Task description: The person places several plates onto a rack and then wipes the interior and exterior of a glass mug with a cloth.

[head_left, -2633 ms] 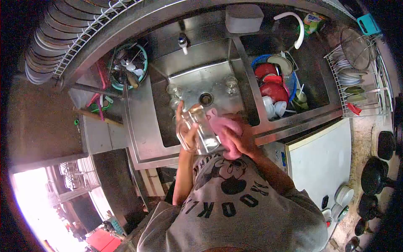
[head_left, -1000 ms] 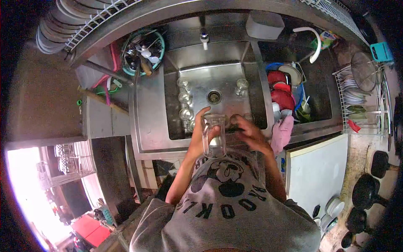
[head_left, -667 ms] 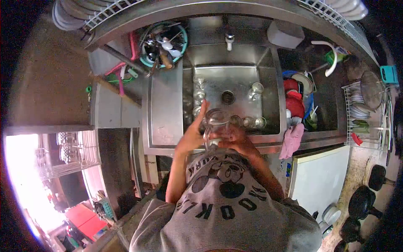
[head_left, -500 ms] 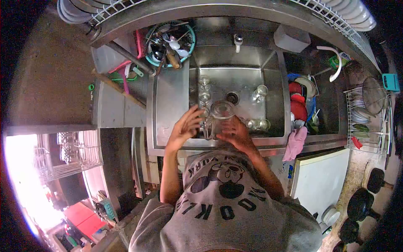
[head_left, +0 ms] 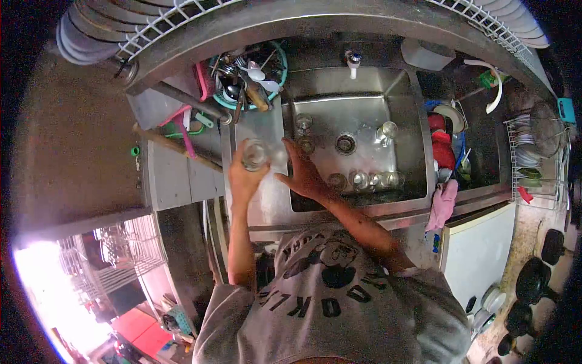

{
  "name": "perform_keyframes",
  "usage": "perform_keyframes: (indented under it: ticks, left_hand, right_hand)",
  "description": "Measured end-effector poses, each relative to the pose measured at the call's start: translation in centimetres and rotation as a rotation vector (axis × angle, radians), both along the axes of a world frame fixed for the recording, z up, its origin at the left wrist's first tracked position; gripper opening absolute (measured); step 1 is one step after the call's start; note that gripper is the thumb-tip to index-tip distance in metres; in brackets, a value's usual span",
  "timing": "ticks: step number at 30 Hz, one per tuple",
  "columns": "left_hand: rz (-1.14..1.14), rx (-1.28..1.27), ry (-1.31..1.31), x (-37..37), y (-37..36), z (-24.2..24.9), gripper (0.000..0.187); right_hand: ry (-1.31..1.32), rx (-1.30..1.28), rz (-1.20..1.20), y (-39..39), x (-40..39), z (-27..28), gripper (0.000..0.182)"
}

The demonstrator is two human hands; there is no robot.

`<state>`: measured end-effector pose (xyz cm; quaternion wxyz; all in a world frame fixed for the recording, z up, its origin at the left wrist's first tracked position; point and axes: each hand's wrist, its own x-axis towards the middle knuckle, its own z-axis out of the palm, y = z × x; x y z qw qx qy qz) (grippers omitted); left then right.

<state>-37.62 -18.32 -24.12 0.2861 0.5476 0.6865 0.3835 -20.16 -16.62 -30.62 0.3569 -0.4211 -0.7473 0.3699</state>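
Note:
My left hand (head_left: 245, 176) is wrapped round a clear glass (head_left: 254, 154) above the steel counter (head_left: 262, 200) left of the sink. Fingers apart, my right hand (head_left: 304, 174) hovers over the sink's left edge, a little to the right of that glass, with nothing in it. Inside the steel sink (head_left: 339, 112), two glasses (head_left: 304, 122) stand at the left, one glass (head_left: 387, 131) is at the right, and several glasses (head_left: 360, 179) line the near side around the drain (head_left: 345, 144).
A teal basket (head_left: 284, 64) of cutlery stands at the sink's back left, below a steel shelf edge (head_left: 303, 19). The tap (head_left: 353, 60) is at the back. Red dishes (head_left: 442, 148) and a pink cloth (head_left: 442, 205) are at the right.
Both hands have moved left. My left hand now holds a glass over the counter, and the glass between my hands is gone from above the sink. The view has shifted slightly.

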Motion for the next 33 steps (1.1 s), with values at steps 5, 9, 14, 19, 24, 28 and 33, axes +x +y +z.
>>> perform_keyframes:
  ticks: [5, 9, 14, 19, 24, 28, 33]
  left_hand:
    - [0.093, 0.057, 0.144, -5.6, 3.0, -0.3, 0.063]
    - [-0.036, -0.03, 0.129, -9.7, 5.0, -2.0, 0.074]
    - [-0.134, -0.042, 0.069, -10.3, 6.6, -2.6, 0.074]
    - [-0.215, -0.057, 0.025, -9.6, 7.4, -2.4, 0.074]
    - [-0.195, -0.04, 0.212, -10.6, 7.8, -3.6, 0.075]
    - [-0.224, -0.025, 0.103, -10.8, 8.1, -4.2, 0.074]
    - [-0.18, -0.122, -0.047, -10.8, 8.8, -4.6, 0.072]
  right_hand:
    - [-0.062, 0.068, -0.088, -0.4, 2.1, -1.4, 0.079]
    - [-0.087, 0.008, -0.194, -2.8, 6.7, -4.0, 0.072]
    - [-0.216, 0.008, -0.388, -5.2, 12.8, -7.4, 0.061]
    - [-0.019, -0.322, -0.495, -6.3, 16.3, -9.5, 0.059]
    - [-0.38, -0.091, -0.426, -6.0, 19.3, -12.4, 0.056]
    - [-0.412, -0.141, -0.455, -5.0, 21.6, -13.0, 0.05]
    - [-0.366, -0.202, -0.458, -4.6, 27.1, -17.6, 0.05]
